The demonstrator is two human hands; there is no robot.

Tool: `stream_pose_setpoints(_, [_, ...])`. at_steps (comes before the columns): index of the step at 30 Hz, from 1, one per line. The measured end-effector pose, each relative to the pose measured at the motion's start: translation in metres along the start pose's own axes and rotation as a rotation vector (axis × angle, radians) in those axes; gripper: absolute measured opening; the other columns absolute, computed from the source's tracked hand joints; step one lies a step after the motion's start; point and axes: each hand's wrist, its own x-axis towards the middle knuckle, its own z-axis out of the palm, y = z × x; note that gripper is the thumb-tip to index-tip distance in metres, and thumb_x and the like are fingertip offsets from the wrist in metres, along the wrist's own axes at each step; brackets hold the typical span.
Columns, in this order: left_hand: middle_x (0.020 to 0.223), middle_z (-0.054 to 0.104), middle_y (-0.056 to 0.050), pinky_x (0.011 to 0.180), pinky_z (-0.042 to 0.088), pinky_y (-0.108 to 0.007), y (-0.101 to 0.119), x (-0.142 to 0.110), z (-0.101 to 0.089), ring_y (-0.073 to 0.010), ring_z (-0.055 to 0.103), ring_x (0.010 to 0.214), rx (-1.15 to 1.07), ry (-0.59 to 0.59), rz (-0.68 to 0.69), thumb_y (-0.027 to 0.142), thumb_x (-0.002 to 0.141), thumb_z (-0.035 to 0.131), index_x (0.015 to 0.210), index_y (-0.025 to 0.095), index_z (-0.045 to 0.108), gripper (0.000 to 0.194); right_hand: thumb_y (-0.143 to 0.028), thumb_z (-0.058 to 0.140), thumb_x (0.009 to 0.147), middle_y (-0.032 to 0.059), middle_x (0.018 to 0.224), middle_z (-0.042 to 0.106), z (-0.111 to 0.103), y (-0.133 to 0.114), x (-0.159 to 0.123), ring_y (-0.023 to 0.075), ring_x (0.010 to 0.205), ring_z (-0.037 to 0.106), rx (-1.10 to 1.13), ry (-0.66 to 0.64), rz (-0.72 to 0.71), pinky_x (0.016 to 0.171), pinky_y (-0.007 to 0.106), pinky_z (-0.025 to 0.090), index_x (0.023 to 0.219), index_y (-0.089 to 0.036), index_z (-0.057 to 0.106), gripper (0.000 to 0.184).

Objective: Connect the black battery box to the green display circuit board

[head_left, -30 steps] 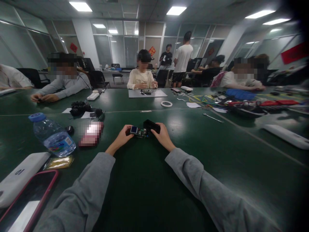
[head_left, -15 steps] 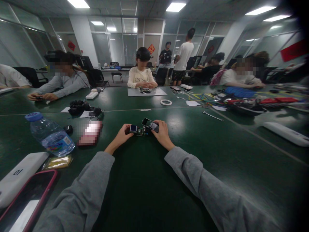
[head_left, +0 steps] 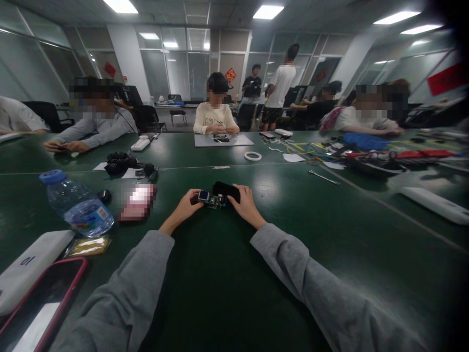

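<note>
Both my arms in grey sleeves reach forward over a dark green table (head_left: 227, 274). My left hand (head_left: 185, 208) is closed on the left end of a small green circuit board (head_left: 212, 199) that carries a little square screen. My right hand (head_left: 246, 205) is closed on a black cover piece (head_left: 226, 190) held over the board's right end. The board rests low, at the table top, between the two hands.
At my left lie a water bottle (head_left: 78, 204), a pink blurred item (head_left: 138, 201), a yellow packet (head_left: 88, 246), a white case (head_left: 29, 271) and a phone (head_left: 40, 308). Black parts (head_left: 120, 164), a tape ring (head_left: 252, 156) and cables (head_left: 366, 151) lie farther off. Several people sit around the table.
My right hand tipped the black cover up to show its inside, then laid it back down flat over the board. My left hand stayed in place.
</note>
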Motion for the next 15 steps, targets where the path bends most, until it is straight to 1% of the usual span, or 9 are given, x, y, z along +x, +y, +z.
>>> stream_pose_setpoints(5, [0.119,0.058,-0.012,0.103,0.033,-0.051,0.006,-0.002,0.001,-0.0235,0.053,0.114,-0.009,0.004,-0.033,0.017,0.073,0.062,0.115,0.016,0.049,0.044,-0.048,0.047,0.086,0.0136,0.113,0.044,0.000,0.000,-0.001,0.0283,0.107,0.043,-0.025,0.039,0.072,0.089,0.048,0.041,0.124,-0.017,0.045,0.050])
stream_pose_setpoints(8, [0.117,0.059,-0.010,0.103,0.032,-0.052,0.010,-0.004,0.001,-0.0245,0.052,0.115,-0.011,0.014,-0.051,0.015,0.072,0.062,0.114,0.018,0.050,0.044,-0.052,0.044,0.087,0.0138,0.111,0.046,-0.001,0.002,0.000,0.0280,0.105,0.044,-0.017,0.075,0.113,0.088,0.048,0.041,0.118,-0.016,0.049,0.048])
stream_pose_setpoints(11, [0.118,0.059,-0.010,0.103,0.032,-0.052,0.012,-0.004,0.000,-0.0244,0.052,0.115,-0.010,-0.001,-0.045,0.015,0.073,0.061,0.114,0.018,0.050,0.043,-0.055,0.041,0.087,0.0139,0.108,0.047,0.000,0.006,0.001,0.0270,0.102,0.046,-0.003,0.110,0.171,0.088,0.047,0.041,0.114,-0.015,0.051,0.049])
stream_pose_setpoints(15, [0.120,0.058,-0.010,0.103,0.032,-0.050,0.012,-0.005,0.000,-0.0231,0.052,0.115,-0.014,-0.020,-0.021,0.017,0.074,0.061,0.115,0.018,0.050,0.042,-0.058,0.039,0.087,0.0135,0.105,0.049,0.002,0.011,0.002,0.0265,0.101,0.047,0.015,0.109,0.192,0.088,0.047,0.041,0.111,-0.016,0.054,0.050])
